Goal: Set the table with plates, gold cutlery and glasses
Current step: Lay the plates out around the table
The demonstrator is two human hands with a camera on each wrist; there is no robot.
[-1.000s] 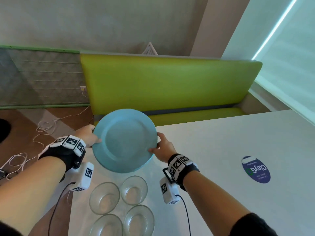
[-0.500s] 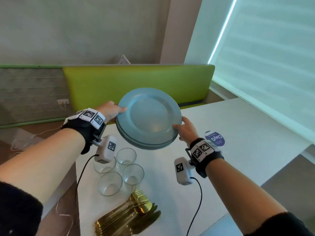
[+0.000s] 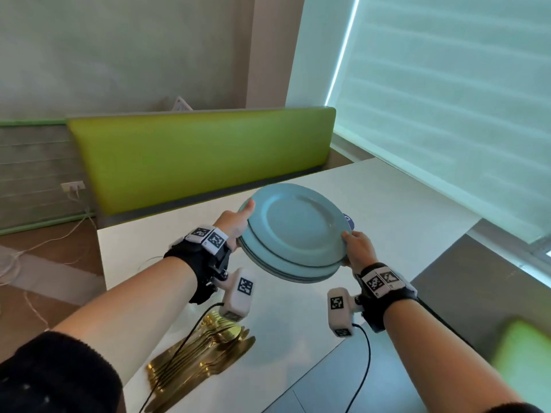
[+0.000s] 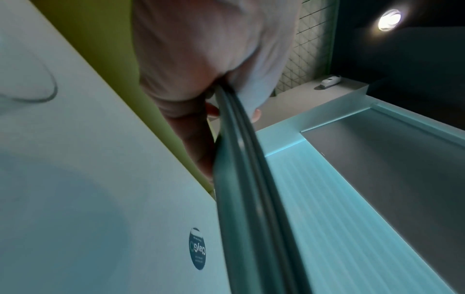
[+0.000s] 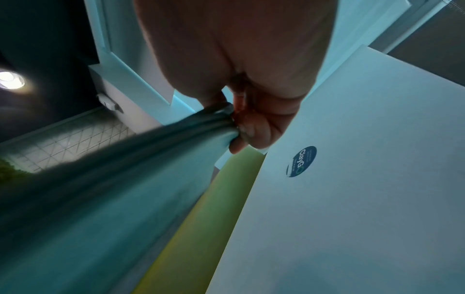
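black wrist straps (image 3: 205,263) – checkered tags, white cabled cameras – black sleeves (image 3: 56,374).

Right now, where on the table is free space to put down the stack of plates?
The white table looks bare beyond the stack of plates, between the round sticker, the green bench and the window side. The near left edge is crowded with gold cutlery. Both the left hand and right hand grip the stack.

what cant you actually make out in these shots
- Plate stack: the exact count; head view shows several rims, both wrist views smear them.
- Gold cutlery: piece count; head view, pile overlaps, left wrist camera covers its top.
- Round sticker: head view, mostly behind the plates.
- Left hand, right hand: fingers under the plates hidden.
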